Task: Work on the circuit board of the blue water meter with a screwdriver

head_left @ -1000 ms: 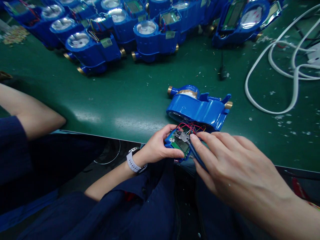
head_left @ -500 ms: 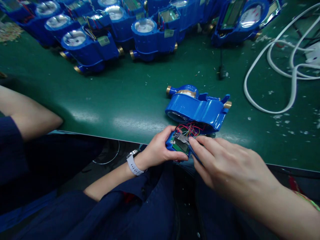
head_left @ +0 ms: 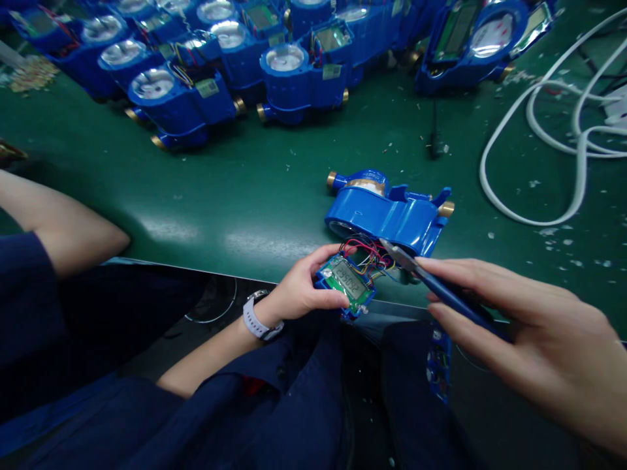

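Note:
A blue water meter body [head_left: 386, 212] lies on its side near the front edge of the green table [head_left: 255, 189], brass ends showing. Red and coloured wires [head_left: 367, 251] run from it to a small green circuit board with an LCD display [head_left: 345, 282]. My left hand [head_left: 304, 287], with a white watch on the wrist, grips that board at the table's edge. My right hand [head_left: 519, 326] is closed on blue-handled cutters [head_left: 441, 290], whose metal tip points at the wires beside the board.
Several blue meters [head_left: 196, 85] stand in rows at the back left, and one more [head_left: 480, 39] at the back right. A white cable [head_left: 553, 124] loops at the right. Another person's arm [head_left: 59, 222] rests at the left edge. Small debris dots the table.
My right hand has drawn back to the right from the board, uncovering the display and showing the cutters. The left hand still holds the board.

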A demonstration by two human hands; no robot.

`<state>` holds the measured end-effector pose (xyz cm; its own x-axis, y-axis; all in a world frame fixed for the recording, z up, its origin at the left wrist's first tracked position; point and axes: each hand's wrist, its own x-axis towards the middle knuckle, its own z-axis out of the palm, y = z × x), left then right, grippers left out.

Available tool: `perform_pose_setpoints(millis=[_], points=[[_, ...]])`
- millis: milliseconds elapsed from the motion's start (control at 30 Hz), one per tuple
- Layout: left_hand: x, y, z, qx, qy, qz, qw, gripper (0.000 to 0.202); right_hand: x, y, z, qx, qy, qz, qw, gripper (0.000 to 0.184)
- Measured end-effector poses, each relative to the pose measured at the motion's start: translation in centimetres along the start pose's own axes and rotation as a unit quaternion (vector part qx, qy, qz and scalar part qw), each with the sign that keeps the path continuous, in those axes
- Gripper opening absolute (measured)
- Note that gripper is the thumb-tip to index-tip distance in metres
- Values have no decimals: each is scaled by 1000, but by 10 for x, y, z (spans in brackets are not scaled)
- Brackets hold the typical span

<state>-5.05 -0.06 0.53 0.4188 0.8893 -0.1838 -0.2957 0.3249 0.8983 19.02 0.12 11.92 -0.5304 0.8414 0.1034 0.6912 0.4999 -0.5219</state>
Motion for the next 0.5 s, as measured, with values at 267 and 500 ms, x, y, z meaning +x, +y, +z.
perform_pose_setpoints(millis=[267,500], points=[[1,2,1,78,-14,47,996,81,-5,-1,8,-2,-25,-30,999,29],[1,1,0,98,-17,58,993,80,-25,20,5,92,157,174,968,25]])
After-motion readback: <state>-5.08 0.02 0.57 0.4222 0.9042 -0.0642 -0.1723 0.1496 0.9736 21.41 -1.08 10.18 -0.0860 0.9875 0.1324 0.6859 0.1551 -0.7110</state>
